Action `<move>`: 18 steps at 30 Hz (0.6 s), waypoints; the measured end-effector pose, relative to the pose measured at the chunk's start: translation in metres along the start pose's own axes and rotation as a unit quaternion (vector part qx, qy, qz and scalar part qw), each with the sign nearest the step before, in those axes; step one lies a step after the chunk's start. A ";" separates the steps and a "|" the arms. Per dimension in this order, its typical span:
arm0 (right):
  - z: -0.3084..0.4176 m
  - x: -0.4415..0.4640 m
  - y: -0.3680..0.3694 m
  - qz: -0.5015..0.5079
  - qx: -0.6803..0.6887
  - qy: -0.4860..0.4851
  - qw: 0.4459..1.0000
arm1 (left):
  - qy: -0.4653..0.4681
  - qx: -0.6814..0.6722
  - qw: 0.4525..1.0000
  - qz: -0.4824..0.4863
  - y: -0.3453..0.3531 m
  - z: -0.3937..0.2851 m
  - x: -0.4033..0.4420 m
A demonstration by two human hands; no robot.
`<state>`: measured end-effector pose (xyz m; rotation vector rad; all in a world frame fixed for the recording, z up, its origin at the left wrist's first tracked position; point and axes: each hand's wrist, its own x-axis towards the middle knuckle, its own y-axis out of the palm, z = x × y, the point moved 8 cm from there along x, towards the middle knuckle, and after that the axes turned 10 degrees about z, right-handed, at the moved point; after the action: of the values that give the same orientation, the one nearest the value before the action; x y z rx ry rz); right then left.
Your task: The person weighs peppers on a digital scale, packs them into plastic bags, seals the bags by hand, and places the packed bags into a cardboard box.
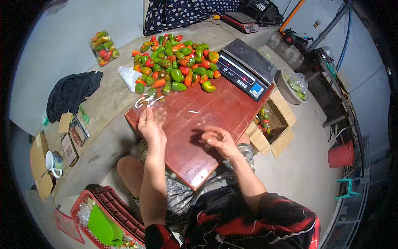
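My left hand [151,123] is closed on the edge of a clear plastic bag [145,101], over the left side of the red-brown table [195,110]. My right hand [219,141] hovers above the table's right part, fingers curved and apart, holding nothing. Beyond both hands lies a heap of green, red and orange peppers [176,74]. One green-yellow pepper [208,86] rests at the heap's near right edge. A black digital scale [244,72] stands to the right of the heap. Left of the peppers is a stack of clear plastic bags [129,78].
An open cardboard box [280,116] with peppers stands right of the table. A bag of peppers [104,48] sits at the back left. On the left ledge are a black cloth [72,94], a phone [69,148] and a mug [54,162]. A red crate [112,201] is lower left.
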<state>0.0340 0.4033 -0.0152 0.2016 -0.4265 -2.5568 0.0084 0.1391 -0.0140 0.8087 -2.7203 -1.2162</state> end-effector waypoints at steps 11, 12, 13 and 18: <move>-0.004 -0.006 -0.022 -0.149 0.030 -0.039 0.988 | 0.000 -0.043 0.999 0.018 -0.027 0.011 0.016; -0.001 -0.006 -0.020 -0.132 0.002 -0.031 0.991 | 0.002 -0.046 0.999 0.012 -0.028 0.010 0.016; -0.002 -0.006 -0.022 -0.134 0.003 -0.032 0.990 | 0.001 -0.044 0.999 0.013 -0.029 0.012 0.017; 0.006 -0.013 -0.034 -0.212 -0.013 -0.046 0.976 | 0.041 -0.095 0.993 0.056 -0.026 0.011 0.020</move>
<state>0.0269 0.4393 -0.0204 0.1795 -0.4198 -2.9999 0.0005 0.1222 -0.0431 0.6584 -2.5015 -1.3583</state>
